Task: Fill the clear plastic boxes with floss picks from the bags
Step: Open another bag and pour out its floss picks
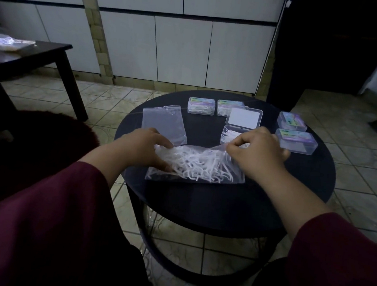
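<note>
the bag of floss picks [194,164] lies flat on the round dark bench [200,204], right in front of the person, and its long side runs left to right between the two hands. the left hand [146,148] rests on the left end of the bag with its fingers spread fairly wide and mostly straight, pressing the plastic down. the right hand [259,150] is at the far right corner of the bag, where its fingers are curled and pinch the edge of the plastic, lifting it a little — this looks like the mouth of the bag. the open box [231,134] sits just behind that corner, touching or almost touching the right hand, with its lid [244,118] standing up at the back and some white picks already inside. so the box lies away from the person and a bit to the right, and the right hand is much nearer to it than the left. i think the next move is a short one — take picks out at the right end and carry them up and back into the box. two shut boxes [201,106] stand further back, with two more boxes [296,140] to the right of the open one. an empty bag [164,123] lies flat at the back left, just beyond the left hand.
</note>
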